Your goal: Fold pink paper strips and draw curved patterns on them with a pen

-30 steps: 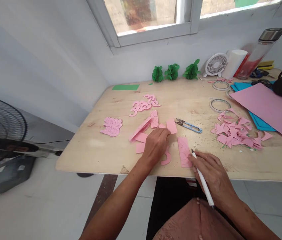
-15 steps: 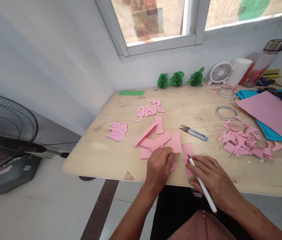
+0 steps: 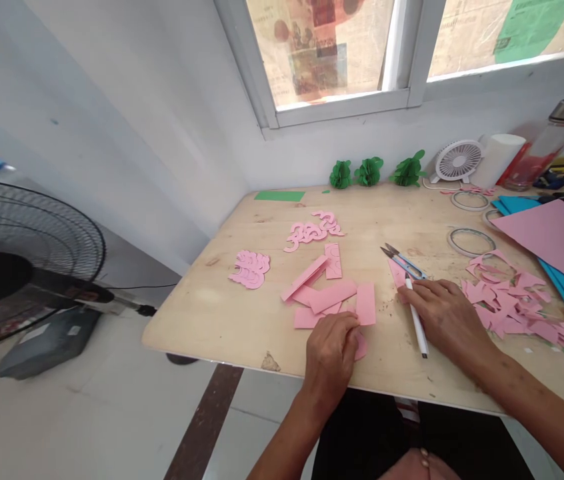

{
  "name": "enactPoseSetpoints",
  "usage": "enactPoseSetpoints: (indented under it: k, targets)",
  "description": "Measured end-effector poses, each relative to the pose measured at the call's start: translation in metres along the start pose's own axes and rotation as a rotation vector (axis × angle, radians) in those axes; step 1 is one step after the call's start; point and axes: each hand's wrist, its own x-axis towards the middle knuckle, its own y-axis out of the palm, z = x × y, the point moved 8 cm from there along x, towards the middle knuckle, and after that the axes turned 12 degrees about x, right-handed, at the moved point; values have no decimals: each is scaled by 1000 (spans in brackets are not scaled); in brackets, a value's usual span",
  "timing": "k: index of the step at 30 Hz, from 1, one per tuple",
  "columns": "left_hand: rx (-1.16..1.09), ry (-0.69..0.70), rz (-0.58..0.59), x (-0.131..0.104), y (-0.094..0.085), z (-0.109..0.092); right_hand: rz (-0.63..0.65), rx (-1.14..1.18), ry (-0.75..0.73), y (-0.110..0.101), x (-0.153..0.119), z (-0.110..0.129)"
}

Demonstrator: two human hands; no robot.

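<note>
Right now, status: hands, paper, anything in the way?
Left fingers holding pink strip at near end. Right fingers holding white pen, over second strip. Blue snips beside pen tip, possibly obstructing.

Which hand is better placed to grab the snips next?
Probably the right hand: its fingers are close to the snips, though it also holds the pen. The left hand is farther away, by the pink strips.
</note>
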Motion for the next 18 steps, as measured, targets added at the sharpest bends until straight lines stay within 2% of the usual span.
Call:
enactPoseSetpoints:
  k: [2,4,9,11,18]
  targets:
    - [-8,-6,-13,-1,-1,-1,-58,47,24,-8,1,4]
    - [-15,-11,-28,-1,-1,-5,-157,208,86,-19,-2,12]
    - [-33,10,-61,-2,4,-23,-193,687,529,-19,-18,17]
    - [-33,41,-71,-2,6,-32,-246,733,622,-21,-21,18]
    - [20,216,-42,-5,13,-52,-286,679,592,-31,-20,24]
